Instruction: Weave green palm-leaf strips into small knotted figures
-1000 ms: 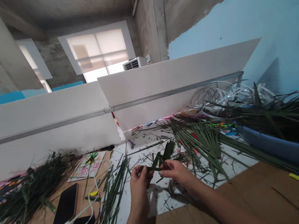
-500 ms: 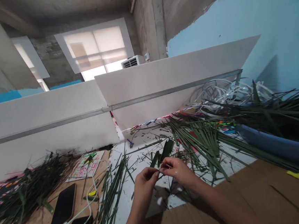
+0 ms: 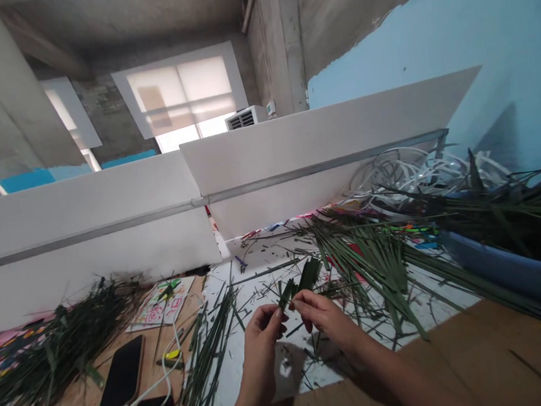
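My left hand [image 3: 263,333] is closed, with thumb and forefinger pinched at the lower end of a narrow green leaf strip [image 3: 286,292]. Just to its right, my right hand [image 3: 322,315] has its fingertips drawn together at the base of a wider dark green leaf piece [image 3: 310,274]. Both leaf pieces point up and away from the fingers. A small gap separates the two hands, which hover over the white board [image 3: 284,360]. The fingers partly hide where they meet the leaves.
Cut leaf strips [image 3: 216,334] lie left of my hands, a fan of long leaves [image 3: 374,257] to the right. A blue basin [image 3: 503,265] of leaves stands at far right. Phones [image 3: 121,377], a white cable [image 3: 170,388] and a heap of leaves [image 3: 73,334] lie left.
My hands, whose fingertips met half a second ago, have come slightly apart. The view has shifted a little, so everything sits lower and further right.
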### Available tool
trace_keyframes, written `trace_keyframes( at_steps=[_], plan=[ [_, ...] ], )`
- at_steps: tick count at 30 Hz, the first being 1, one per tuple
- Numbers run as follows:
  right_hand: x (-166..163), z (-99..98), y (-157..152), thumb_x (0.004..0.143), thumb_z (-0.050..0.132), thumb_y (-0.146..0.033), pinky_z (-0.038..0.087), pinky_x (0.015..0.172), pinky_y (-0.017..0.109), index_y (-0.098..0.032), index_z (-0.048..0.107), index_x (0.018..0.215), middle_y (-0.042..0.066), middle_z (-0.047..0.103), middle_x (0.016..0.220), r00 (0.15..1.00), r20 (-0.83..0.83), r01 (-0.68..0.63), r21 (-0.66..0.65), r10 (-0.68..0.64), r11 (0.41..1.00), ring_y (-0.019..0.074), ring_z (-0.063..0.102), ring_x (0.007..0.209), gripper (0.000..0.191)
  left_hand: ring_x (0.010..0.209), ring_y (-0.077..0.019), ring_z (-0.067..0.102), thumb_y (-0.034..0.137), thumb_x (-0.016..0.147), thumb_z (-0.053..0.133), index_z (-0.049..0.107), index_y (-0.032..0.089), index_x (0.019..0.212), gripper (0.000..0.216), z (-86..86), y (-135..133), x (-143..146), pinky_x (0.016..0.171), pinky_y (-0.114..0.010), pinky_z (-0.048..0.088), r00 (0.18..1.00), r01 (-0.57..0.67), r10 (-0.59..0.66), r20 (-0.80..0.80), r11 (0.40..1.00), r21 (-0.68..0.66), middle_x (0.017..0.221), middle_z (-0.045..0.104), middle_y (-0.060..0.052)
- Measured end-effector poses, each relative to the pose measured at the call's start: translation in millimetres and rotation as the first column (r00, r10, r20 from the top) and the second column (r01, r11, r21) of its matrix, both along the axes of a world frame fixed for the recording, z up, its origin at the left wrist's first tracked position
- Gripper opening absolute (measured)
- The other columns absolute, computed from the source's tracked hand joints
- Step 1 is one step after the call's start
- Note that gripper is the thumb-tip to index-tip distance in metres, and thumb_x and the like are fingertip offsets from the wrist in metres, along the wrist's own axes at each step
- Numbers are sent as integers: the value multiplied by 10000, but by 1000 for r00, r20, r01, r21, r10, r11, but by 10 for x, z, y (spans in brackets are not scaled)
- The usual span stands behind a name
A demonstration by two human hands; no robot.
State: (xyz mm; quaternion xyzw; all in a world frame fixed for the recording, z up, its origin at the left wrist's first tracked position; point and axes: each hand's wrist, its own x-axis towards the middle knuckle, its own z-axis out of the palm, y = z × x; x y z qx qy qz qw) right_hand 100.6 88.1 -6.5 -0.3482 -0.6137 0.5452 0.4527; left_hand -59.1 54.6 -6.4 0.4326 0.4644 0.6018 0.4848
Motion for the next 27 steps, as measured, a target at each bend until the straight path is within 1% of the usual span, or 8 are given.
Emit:
trace_keyframes(
  at_steps=[7,14,22,27],
  plan=[
    [-11,2,0,835,609,-600,319,567,279,-196,583,766,-46,471,636,1000,-5,-10,32,10,999,136,436,576,410,607,-136,502,400,664,828,684,174,719,273,-16,-6,52,598,-245,386,998,47,-46,32,999,-23,674,615,-6],
    [-19,0,-21,845,603,-567,321,556,277,-191,593,774,-43,474,639,1000,13,-16,40,16,999,135,441,572,383,605,-138,501,397,644,829,683,168,713,280,14,0,52,587,-243,378,999,30,-30,13,999,-22,672,621,-13],
    [-34,13,-33,836,613,-588,290,534,272,-199,566,736,-56,447,604,999,-41,-21,-1,21,1000,124,404,548,404,653,-152,527,400,662,819,688,172,736,273,6,-2,40,606,-240,385,999,37,-37,13,998,-42,694,622,-13],
    [-18,16,-30,838,610,-595,288,537,272,-199,569,730,-58,443,588,999,-30,-17,22,18,1000,125,403,547,412,657,-155,528,402,663,813,691,173,719,266,28,-22,43,617,-248,392,999,29,-30,-18,999,-26,696,632,-18]
  ],
)
